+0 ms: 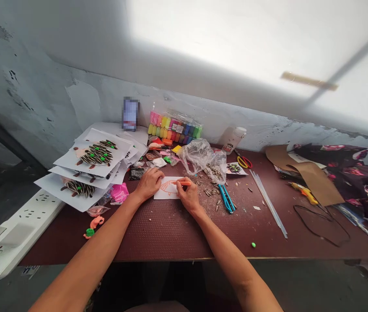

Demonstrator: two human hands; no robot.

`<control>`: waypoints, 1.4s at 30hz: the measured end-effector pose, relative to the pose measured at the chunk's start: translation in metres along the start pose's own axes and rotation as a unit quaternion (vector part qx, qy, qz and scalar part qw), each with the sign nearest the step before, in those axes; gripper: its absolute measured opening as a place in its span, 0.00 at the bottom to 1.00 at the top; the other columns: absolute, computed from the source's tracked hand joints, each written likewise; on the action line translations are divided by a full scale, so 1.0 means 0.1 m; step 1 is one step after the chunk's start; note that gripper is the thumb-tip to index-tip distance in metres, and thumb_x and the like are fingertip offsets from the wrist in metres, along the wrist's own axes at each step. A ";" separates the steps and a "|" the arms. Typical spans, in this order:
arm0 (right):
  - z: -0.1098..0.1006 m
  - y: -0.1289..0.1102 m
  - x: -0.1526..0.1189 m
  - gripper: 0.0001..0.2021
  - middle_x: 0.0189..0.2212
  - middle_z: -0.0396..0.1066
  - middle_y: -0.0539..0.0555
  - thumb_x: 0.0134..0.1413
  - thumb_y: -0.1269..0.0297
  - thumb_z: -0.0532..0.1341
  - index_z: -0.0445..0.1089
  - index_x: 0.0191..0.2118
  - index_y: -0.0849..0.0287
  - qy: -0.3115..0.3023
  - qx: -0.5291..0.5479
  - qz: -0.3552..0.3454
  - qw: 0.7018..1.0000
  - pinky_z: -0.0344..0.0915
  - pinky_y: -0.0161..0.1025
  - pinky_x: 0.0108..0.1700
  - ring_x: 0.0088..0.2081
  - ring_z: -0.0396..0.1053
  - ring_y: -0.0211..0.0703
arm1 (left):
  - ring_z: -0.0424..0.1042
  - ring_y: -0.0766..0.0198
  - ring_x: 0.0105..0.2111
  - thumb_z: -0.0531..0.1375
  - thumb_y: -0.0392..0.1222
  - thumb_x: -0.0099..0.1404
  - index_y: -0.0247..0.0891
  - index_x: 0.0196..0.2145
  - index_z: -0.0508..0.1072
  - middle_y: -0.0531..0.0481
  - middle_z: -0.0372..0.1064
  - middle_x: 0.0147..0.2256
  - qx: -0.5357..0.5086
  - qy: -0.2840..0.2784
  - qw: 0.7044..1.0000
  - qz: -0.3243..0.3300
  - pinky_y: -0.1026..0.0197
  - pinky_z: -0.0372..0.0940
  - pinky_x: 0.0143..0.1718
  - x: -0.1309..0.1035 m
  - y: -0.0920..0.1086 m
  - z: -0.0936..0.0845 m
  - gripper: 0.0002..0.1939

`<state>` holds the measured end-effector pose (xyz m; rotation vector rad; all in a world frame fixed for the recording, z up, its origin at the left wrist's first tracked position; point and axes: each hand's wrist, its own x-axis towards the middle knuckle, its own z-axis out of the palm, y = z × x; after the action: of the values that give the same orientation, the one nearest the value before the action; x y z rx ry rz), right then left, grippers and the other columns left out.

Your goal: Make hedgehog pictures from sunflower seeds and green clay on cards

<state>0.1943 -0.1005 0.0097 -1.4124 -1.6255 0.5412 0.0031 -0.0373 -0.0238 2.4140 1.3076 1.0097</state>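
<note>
1. Looking down through the head view, I have my right hand point(188, 195) closed in a writing pinch on an orange pen point(185, 183), its back end pointing right.
2. My left hand point(150, 183) lies lightly curled on the sheet's left edge, gripping nothing I can see.
3. The white paper point(162, 196) is flat on the desk point(171, 234) between both hands, bearing an orange line drawing point(168, 186). Whether the nib touches it, I can't quite tell at this size.
4. I judge the pen light, stiff and smooth; I'd take it low on the barrel.
5. The paper should be thin and quick to slide or crease; fingers laid flat near its edge suit it better than a pinch.
6. Farther out, loose seeds point(210, 191) and a blue cutter point(226, 198) lie to the right, a pile of decorated sheets point(121, 149) to the left.
</note>
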 end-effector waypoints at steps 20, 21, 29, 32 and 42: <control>0.01 0.04 0.01 0.16 0.26 0.73 0.52 0.62 0.55 0.56 0.75 0.31 0.58 -0.018 -0.001 -0.003 1.000 0.59 0.36 0.28 0.23 0.64 0.38 | 0.68 0.54 0.39 0.53 0.31 0.64 0.39 0.33 0.73 0.46 0.68 0.34 0.007 -0.001 1.000 -0.002 0.52 0.65 0.43 -0.01 0.01 0.00 0.10; 0.01 0.05 0.01 0.16 0.26 0.73 0.52 0.62 0.55 0.56 0.74 0.30 0.58 -0.016 -0.001 -0.003 1.000 0.59 0.36 0.28 0.23 0.64 0.38 | 0.68 0.54 0.39 0.53 0.31 0.64 0.39 0.33 0.73 0.46 0.68 0.34 0.006 -0.001 1.000 -0.003 0.52 0.65 0.43 -0.01 0.01 0.00 0.10; 0.01 0.06 0.01 0.15 0.25 0.73 0.52 0.61 0.56 0.56 0.74 0.30 0.58 -0.007 -0.013 -0.003 1.000 0.60 0.36 0.28 0.23 0.66 0.38 | 0.67 0.54 0.39 0.53 0.31 0.63 0.40 0.34 0.73 0.46 0.68 0.33 0.001 0.000 1.000 -0.001 0.52 0.64 0.43 -0.01 -0.01 0.01 0.10; 0.01 0.05 0.01 0.15 0.27 0.74 0.53 0.61 0.56 0.57 0.75 0.30 0.58 -0.014 -0.015 -0.008 1.000 0.61 0.36 0.29 0.24 0.66 0.39 | 0.67 0.54 0.39 0.53 0.31 0.63 0.39 0.34 0.73 0.46 0.68 0.34 0.004 -0.002 1.000 -0.003 0.52 0.64 0.43 0.00 0.00 0.01 0.10; 0.03 0.06 0.02 0.15 0.25 0.73 0.52 0.60 0.56 0.56 0.74 0.29 0.58 -0.004 -0.024 -0.005 1.000 0.61 0.36 0.30 0.24 0.66 0.39 | 0.67 0.54 0.38 0.54 0.32 0.64 0.39 0.34 0.74 0.46 0.68 0.34 0.001 -0.004 1.000 -0.005 0.52 0.64 0.43 0.00 0.00 0.00 0.09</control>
<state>0.1958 -0.0968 0.0038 -1.4385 -1.6620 0.5060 0.0027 -0.0375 -0.0239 2.4086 1.3164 0.9956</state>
